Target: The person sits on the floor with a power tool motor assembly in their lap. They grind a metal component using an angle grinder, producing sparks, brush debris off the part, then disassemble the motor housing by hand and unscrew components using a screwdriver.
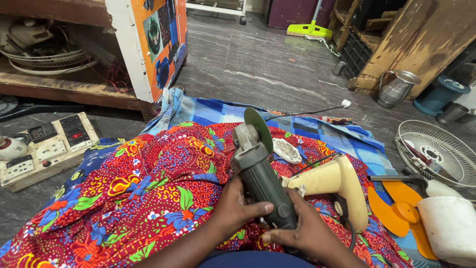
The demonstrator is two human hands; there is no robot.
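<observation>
Dark green and grey, the angle grinder point(258, 171) lies in both hands over the lap, which is covered with a red floral cloth point(148, 193). The left hand point(235, 208) is closed around the lower part of the grinder body from the left side, with the thumb across the front. The right hand point(307, 231) is closed on the rear end of the body from below and from the right, the fingers bent around it. The green disc point(260, 128) of the grinder points away from the person, toward the floor ahead.

Just beside the grinder on the right, a cream-coloured power tool body point(332, 181) rests on the cloth, touching or almost touching the grinder. A small white round grille point(287, 150) lies on the cloth behind it. A black cable with a white plug point(345, 103) runs over the blue checked cloth point(297, 124) to the grey floor.

On the left, a switch board with sockets point(47, 149) lies on the floor. On the right are a fan guard point(436, 151), orange fan blades point(391, 206) and a white plastic housing point(448, 228). A steel jug point(396, 88) stands further back near wooden boards, and a green broom head point(310, 31) is well apart at the back.
</observation>
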